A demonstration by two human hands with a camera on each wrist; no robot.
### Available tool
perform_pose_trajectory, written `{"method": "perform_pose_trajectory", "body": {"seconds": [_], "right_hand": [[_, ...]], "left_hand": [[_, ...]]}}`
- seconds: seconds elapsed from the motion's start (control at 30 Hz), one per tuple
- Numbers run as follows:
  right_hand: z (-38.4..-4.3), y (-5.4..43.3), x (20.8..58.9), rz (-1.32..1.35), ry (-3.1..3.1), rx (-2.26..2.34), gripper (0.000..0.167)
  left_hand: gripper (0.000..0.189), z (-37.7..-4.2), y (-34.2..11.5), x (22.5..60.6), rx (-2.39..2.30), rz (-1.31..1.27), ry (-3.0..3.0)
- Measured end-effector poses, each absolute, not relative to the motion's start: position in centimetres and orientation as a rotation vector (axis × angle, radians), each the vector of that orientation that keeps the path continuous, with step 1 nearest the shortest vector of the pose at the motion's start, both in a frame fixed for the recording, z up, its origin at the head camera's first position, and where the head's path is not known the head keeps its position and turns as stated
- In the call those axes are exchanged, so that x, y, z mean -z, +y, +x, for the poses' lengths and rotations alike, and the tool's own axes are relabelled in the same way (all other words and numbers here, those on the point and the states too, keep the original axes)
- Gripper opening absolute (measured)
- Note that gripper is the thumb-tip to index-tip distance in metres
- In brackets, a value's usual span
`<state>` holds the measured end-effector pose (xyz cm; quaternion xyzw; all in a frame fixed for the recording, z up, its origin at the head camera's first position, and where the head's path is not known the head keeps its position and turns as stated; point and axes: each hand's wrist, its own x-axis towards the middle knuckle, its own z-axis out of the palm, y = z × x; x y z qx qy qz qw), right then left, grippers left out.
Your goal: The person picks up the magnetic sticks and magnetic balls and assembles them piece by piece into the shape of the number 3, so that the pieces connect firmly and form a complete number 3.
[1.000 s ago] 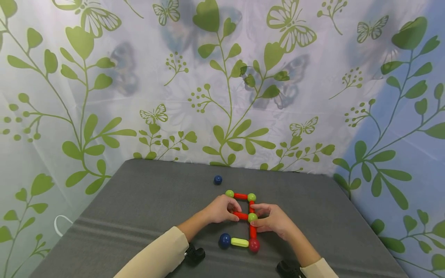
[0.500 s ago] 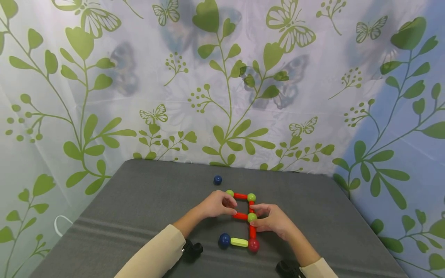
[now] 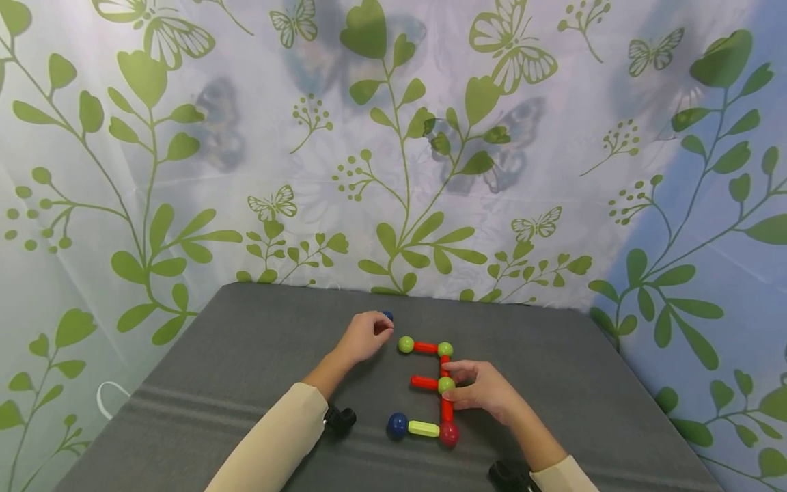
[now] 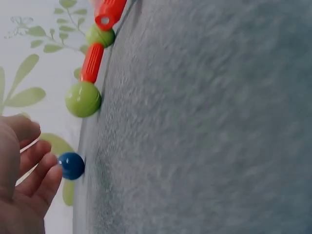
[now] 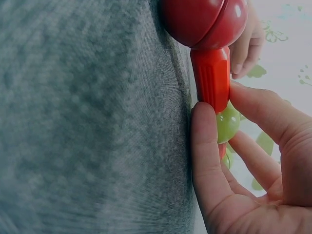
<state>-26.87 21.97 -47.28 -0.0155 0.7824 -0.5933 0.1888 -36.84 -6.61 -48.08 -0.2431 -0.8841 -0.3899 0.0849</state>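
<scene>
My left hand (image 3: pixel 366 336) hovers at the blue ball (image 3: pixel 388 316), fingers loosely bent and holding nothing. In the left wrist view that blue ball (image 4: pixel 71 165) sits just past the fingertips. My right hand (image 3: pixel 482 389) holds the middle green ball (image 3: pixel 446 385) of a flat figure of magnetic sticks and balls, with thumb and fingers on either side. From this ball a red stick (image 3: pixel 424 383) points left, its far end bare. Above, another red stick (image 3: pixel 425 347) links two green balls. Below, a red ball (image 3: pixel 449 434) joins a yellow-green stick (image 3: pixel 423 429) and a larger blue ball (image 3: pixel 397 426).
Grey cloth (image 3: pixel 295 342) covers the table under everything. Behind its far edge hangs a pale curtain (image 3: pixel 344 232) with green leaves and butterflies. A black wrist camera (image 3: pixel 340 418) sits below the left wrist.
My left hand has let go of the middle red stick's left end and moved away, up and left, to the small blue ball. My right hand has stayed in place.
</scene>
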Motion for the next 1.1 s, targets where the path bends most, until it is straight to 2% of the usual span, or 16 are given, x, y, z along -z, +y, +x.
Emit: {"method": "perform_pose_trajectory", "body": {"seconds": [0.2, 0.4, 0.87, 1.1], "right_hand": [[-26.9, 22.0, 47.2, -0.048, 2.206, 1.657, 0.069], [-27.0, 22.0, 47.3, -0.053, 2.200, 1.658, 0.069], [-27.2, 22.1, 47.5, -0.085, 2.189, 1.663, 0.069], [-27.3, 22.2, 47.6, -0.071, 2.192, 1.655, 0.069]], "left_hand": [[0.008, -38.5, -6.7, 48.2, 1.117, -0.603, -2.660], [0.017, -39.6, -6.7, 48.7, 1.111, -0.540, -2.684], [0.042, -41.1, -5.7, 48.6, 1.006, -0.602, -2.855], [0.038, -41.3, -5.5, 48.9, 0.972, -0.581, -2.883]]}}
